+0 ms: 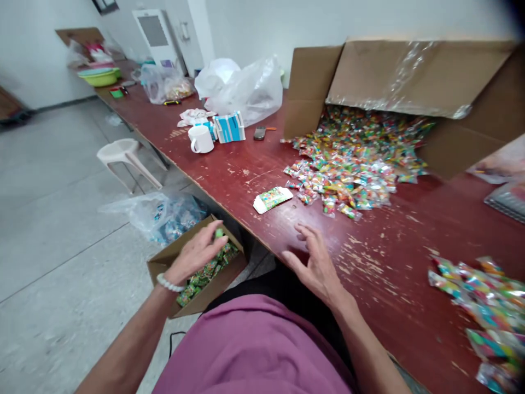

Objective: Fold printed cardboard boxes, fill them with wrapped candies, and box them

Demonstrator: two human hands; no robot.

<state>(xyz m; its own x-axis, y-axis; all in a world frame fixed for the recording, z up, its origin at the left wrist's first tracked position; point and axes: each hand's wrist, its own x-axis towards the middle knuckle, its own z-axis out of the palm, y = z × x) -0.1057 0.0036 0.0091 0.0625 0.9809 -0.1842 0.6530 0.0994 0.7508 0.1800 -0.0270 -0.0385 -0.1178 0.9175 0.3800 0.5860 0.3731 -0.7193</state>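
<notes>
My left hand (199, 250), with a pale bead bracelet (170, 283) at its wrist, is over an open cardboard box (213, 302) beside the table. Its thumb and fingers are apart. Small green packets (205, 279) fill part of that box, and a bright green one shows beside my fingertips. Over the table's front edge, my right hand (314, 261) is open and holds nothing. Just beyond it lies a small stack of flat printed cartons (273, 200), white and green. Wrapped colourful candies (348, 175) are heaped behind the cartons.
A large cardboard box (402, 76) lies open on the red table (254, 169), candies spilling out. More candies (488, 306) lie at the right. Further left stand a white mug (200, 139) and plastic bags (250, 90). A white stool (123, 150) and a bag (172, 216) are on the floor.
</notes>
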